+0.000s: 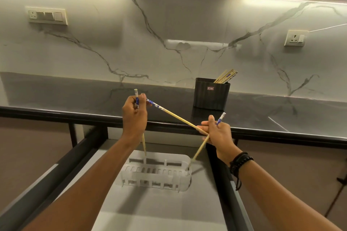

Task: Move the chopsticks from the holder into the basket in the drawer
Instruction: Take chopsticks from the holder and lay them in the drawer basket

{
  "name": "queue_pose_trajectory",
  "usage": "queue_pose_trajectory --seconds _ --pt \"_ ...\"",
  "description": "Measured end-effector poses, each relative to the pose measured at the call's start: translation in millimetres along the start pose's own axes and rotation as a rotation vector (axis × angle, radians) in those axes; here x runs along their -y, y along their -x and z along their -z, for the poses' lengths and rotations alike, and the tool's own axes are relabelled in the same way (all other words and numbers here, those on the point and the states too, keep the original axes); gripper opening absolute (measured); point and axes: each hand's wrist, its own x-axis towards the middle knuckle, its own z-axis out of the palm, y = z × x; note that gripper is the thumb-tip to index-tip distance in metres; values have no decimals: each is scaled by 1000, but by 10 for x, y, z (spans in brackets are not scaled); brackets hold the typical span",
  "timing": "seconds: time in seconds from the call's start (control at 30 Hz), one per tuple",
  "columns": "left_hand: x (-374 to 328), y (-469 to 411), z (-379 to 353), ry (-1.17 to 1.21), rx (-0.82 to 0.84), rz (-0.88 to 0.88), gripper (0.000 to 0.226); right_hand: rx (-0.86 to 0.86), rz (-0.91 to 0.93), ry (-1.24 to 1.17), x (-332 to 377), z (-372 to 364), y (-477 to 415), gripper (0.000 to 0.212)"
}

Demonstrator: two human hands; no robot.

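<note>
The left hand [134, 113] is closed around two chopsticks. One, the upright chopstick [143, 143], runs down through the fist with its blue-patterned top above the knuckles and its plain tip inside the left end of the white slotted basket [155, 173]. The other, the slanted chopstick [174, 116], is pinched at its blue-patterned end by the thumb and forefinger and stretches down to the right, where its far end meets the right hand [218, 134].

The right hand is closed on a third chopstick [200, 149], blue-patterned end up beside the fingers, plain tip touching the right rim of the basket. Whether the right fingers also grip the slanted chopstick cannot be told. A dark beaded wristband [240, 162] sits on the right wrist.

The basket lies on the pale floor of the open drawer [150, 210], below the edge of the dark countertop [75, 97].

The dark ribbed holder [211, 93] stands on the countertop near the marble backsplash [169, 24], well apart from both hands. Remaining chopsticks [226, 76] lean out of its right side.
</note>
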Motion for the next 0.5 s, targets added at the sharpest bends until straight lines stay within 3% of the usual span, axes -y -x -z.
queue_pose_trajectory --seconds 0.13,0.5 --pt "-24 6 -4 -31 1 -27 21 87 143 217 -3 -86 45 47" --pt "-14 325 -255 -226 248 -197 19 543 284 273 24 -360 322 43"
